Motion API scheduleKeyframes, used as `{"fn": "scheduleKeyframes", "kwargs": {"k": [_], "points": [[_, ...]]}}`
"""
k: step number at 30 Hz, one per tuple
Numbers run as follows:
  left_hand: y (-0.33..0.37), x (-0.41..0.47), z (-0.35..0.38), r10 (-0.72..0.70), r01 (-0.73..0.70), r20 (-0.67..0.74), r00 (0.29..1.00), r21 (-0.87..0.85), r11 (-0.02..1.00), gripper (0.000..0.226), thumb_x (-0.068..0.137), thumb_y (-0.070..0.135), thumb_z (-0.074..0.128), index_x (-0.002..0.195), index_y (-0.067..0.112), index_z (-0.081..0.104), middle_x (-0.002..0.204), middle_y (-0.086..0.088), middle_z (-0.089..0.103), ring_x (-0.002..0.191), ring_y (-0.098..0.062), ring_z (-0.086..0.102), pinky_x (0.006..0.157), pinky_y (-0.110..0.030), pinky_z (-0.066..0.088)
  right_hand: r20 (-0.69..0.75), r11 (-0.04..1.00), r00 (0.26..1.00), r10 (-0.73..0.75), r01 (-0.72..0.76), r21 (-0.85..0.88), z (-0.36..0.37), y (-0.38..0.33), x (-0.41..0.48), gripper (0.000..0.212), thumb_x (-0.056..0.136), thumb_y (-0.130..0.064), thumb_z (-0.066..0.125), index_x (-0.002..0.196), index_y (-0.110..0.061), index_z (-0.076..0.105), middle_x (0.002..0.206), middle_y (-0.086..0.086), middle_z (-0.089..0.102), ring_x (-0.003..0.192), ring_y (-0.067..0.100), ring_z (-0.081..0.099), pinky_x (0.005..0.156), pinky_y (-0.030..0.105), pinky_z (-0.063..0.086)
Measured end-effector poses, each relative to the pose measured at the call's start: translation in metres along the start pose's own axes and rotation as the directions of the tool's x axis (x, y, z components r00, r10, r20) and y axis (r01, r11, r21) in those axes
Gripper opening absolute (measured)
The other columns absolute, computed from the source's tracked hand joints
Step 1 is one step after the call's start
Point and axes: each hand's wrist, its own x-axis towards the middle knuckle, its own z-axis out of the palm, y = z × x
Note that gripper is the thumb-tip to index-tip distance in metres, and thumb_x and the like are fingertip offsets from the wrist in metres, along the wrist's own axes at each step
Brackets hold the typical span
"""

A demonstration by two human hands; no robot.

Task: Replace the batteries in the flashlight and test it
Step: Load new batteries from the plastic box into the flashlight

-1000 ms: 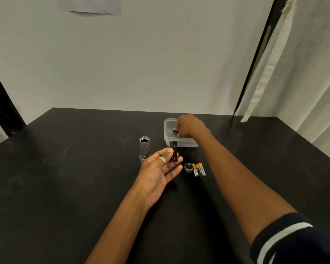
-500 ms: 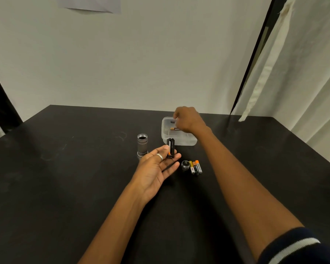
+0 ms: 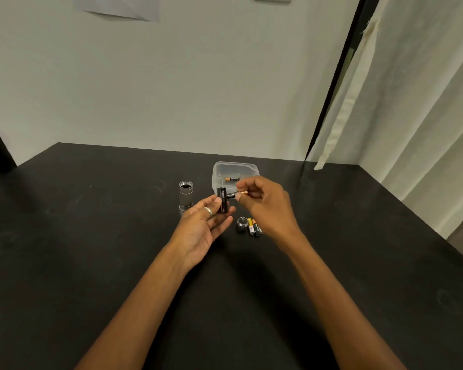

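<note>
My left hand [image 3: 202, 231] lies palm up over the table and holds the black battery holder [image 3: 222, 200] upright between thumb and fingertips. My right hand [image 3: 265, 202] pinches a copper-and-black battery [image 3: 238, 193], its black end touching the holder's side. The grey flashlight body [image 3: 185, 196] stands open end up to the left. Its tail cap [image 3: 242, 222] lies on the table beside several used batteries [image 3: 254, 226].
A clear plastic container [image 3: 219, 169] behind the hands holds one more copper-and-black battery [image 3: 232, 179]. The black table [image 3: 91, 263] ends at a white wall behind. A pale curtain [image 3: 412, 116] hangs at the right.
My right hand has come out of the container with a battery and moved toward me to the holder. My left hand has kept the holder upright.
</note>
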Motion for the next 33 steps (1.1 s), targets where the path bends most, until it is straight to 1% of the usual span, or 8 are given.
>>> {"fn": "scheduleKeyframes", "kwargs": {"k": [2,4,7,13,22,27,31,33], "points": [[0.000,0.000,0.000,0.008,-0.008,0.013,1.000,0.008,1.000,0.036,0.099,0.011,0.061,0.134,0.007,0.058,0.124,-0.015,0.072,0.107,-0.023,0.073,0.082,-0.031,0.062,-0.003,1.000,1.000,-0.013,0.013,0.006,0.003,0.002,-0.004,0.019,0.092,-0.008,0.074,0.109,-0.016,0.077,0.108,-0.010,0.075,0.085,-0.014,0.065,0.075,0.003,0.049],[0.000,0.000,0.000,0.015,-0.015,0.023,1.000,0.019,1.000,0.035,0.099,0.012,0.061,0.133,0.008,0.060,0.118,-0.013,0.074,0.105,-0.021,0.074,0.083,-0.031,0.061,-0.011,0.999,0.999,-0.040,0.040,-0.017,0.008,0.003,-0.006,0.019,0.093,-0.007,0.073,0.109,-0.016,0.076,0.107,-0.009,0.074,0.082,-0.016,0.064,0.073,0.002,0.048],[-0.001,0.002,-0.001,0.015,-0.015,0.021,1.000,0.009,1.000,0.034,0.098,0.011,0.062,0.132,0.007,0.061,0.112,-0.011,0.076,0.101,-0.020,0.075,0.084,-0.031,0.061,-0.045,0.996,0.997,-0.065,0.063,-0.060,0.015,0.004,-0.007,0.023,0.092,-0.006,0.073,0.112,-0.016,0.075,0.103,-0.007,0.074,0.081,-0.010,0.065,0.074,0.003,0.050],[-0.002,0.002,0.000,0.016,-0.017,0.022,1.000,0.036,0.999,0.036,0.097,0.010,0.064,0.132,0.007,0.060,0.108,-0.011,0.077,0.097,-0.020,0.075,0.082,-0.032,0.062,-0.123,0.995,0.988,-0.095,0.094,-0.013,0.019,0.005,-0.007,0.029,0.089,-0.001,0.074,0.112,-0.018,0.071,0.096,-0.008,0.071,0.085,0.000,0.068,0.074,0.007,0.052],[-0.002,-0.002,0.001,0.008,-0.013,0.059,0.998,0.084,0.996,0.033,0.097,0.011,0.064,0.129,0.008,0.065,0.106,-0.009,0.077,0.093,-0.019,0.076,0.077,-0.029,0.062,-0.175,0.982,0.975,-0.133,0.153,0.106,0.025,0.008,-0.010,0.018,0.087,-0.009,0.081,0.103,-0.011,0.072,0.092,-0.006,0.076,0.085,0.003,0.073,0.078,0.016,0.058],[-0.002,-0.003,0.002,0.016,-0.022,0.070,0.997,0.086,0.996,0.031,0.094,0.014,0.066,0.125,0.009,0.068,0.108,-0.007,0.077,0.090,-0.017,0.076,0.081,-0.029,0.062,-0.177,0.971,0.955,-0.238,0.235,-0.039,0.028,0.014,-0.008,0.009,0.090,-0.015,0.079,0.098,-0.013,0.074,0.088,-0.013,0.070,0.083,0.001,0.069,0.073,0.010,0.053],[-0.001,-0.003,0.002,0.017,-0.022,0.066,0.998,0.069,0.997,0.031,0.095,0.013,0.064,0.126,0.007,0.067,0.107,-0.007,0.076,0.086,-0.015,0.075,0.079,-0.029,0.062,-0.151,0.932,0.924,-0.351,0.329,-0.154,0.030,0.022,-0.010,0.012,0.093,-0.017,0.076,0.103,-0.013,0.072,0.103,-0.002,0.068,0.088,0.004,0.064,0.074,0.007,0.050],[-0.001,-0.003,0.001,0.013,-0.016,0.059,0.998,0.060,0.998,0.029,0.097,0.012,0.062,0.126,0.008,0.065,0.104,-0.007,0.076,0.089,-0.016,0.075,0.073,-0.028,0.062,-0.070,0.907,0.923,-0.378,0.354,-0.227,0.030,0.025,-0.011,0.023,0.094,-0.028,0.074,0.113,-0.018,0.069,0.114,-0.001,0.064,0.099,0.007,0.062,0.077,0.011,0.051]]}}
